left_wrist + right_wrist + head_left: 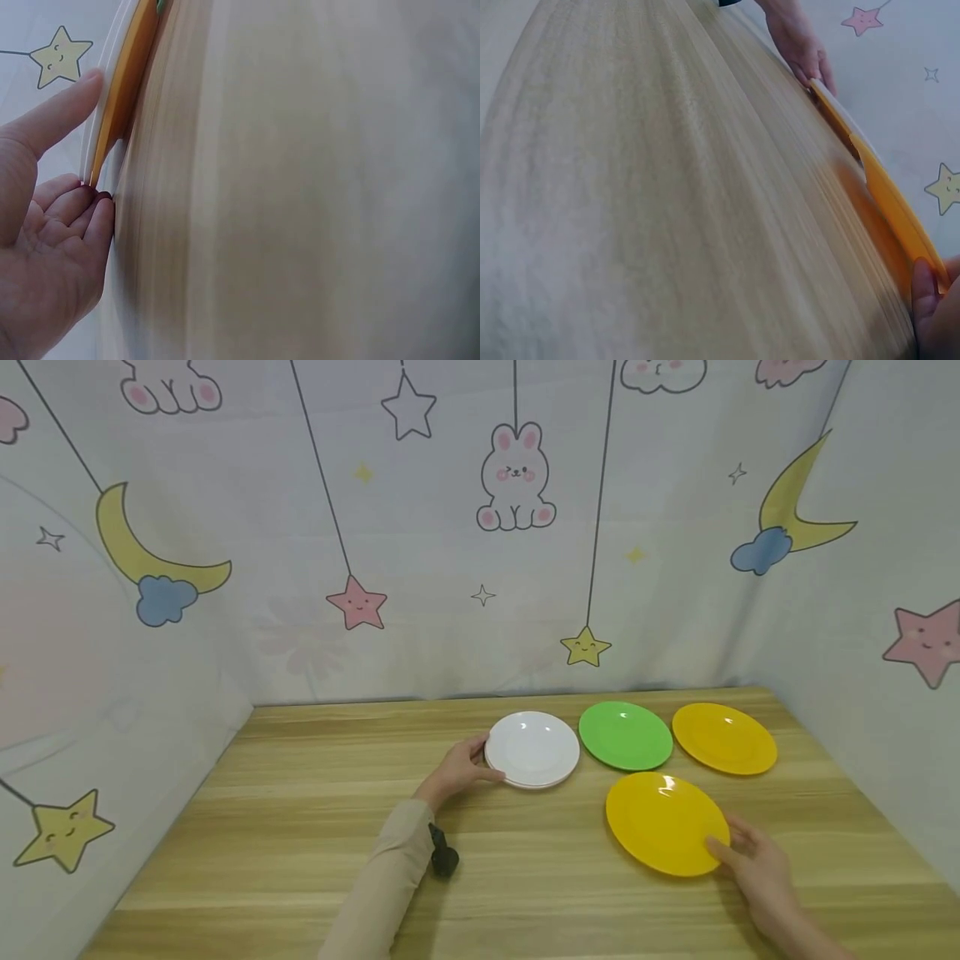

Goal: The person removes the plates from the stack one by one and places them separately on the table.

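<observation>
At the left edge of a small stack of white plates (532, 749), my left hand (463, 768) grips the rim, thumb on the near side and fingers around the far side. In the left wrist view, white rims (112, 71) lie against an orange-yellow surface (129, 82); whether it belongs to the same stack I cannot tell. My right hand (761, 868) holds a yellow plate (663, 822) by its right edge, thumb over the rim and fingers mostly hidden beneath. That plate looks tilted, at least partly off the table.
A green plate (626, 736) lies right of the white ones, and another yellow plate (724, 738) lies beyond it near the back right. Patterned cloth (450, 527) hangs behind and along both sides of the wooden table (315, 793). A dark device (443, 860) sits at my left wrist.
</observation>
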### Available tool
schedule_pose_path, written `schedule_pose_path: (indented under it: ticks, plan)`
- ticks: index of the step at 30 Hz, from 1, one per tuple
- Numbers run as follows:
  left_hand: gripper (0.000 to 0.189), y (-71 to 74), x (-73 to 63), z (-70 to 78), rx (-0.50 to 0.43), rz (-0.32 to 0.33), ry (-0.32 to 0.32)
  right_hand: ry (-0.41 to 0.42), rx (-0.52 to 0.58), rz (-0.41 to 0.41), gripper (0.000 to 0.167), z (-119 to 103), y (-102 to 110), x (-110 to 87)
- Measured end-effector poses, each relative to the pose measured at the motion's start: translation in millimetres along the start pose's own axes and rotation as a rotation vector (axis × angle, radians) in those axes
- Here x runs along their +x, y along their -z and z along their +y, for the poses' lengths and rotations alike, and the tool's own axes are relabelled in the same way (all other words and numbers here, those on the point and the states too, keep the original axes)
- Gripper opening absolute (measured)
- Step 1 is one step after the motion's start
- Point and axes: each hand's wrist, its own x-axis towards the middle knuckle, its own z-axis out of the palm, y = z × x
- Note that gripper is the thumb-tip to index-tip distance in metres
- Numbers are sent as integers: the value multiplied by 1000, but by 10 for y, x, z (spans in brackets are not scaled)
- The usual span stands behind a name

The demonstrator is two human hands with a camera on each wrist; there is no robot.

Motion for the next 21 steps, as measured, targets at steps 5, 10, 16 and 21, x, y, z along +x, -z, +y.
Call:
schedule_pose_path:
  ticks: [5, 10, 16, 21]
  plan:
    - [83, -3, 4, 6, 9, -4, -2, 12, -34, 1, 69, 7, 10, -9]
    - [83, -6, 0, 0, 6, -2, -8, 43, -129, -12, 73, -17, 23, -13]
    - [83, -2, -16, 9, 4, -5, -16, 141, -266, 4, 69, -28, 35, 4]
    - [82, -3, -21, 24, 12, -2, -10, 196, -351, 14, 66, -26, 63, 11]
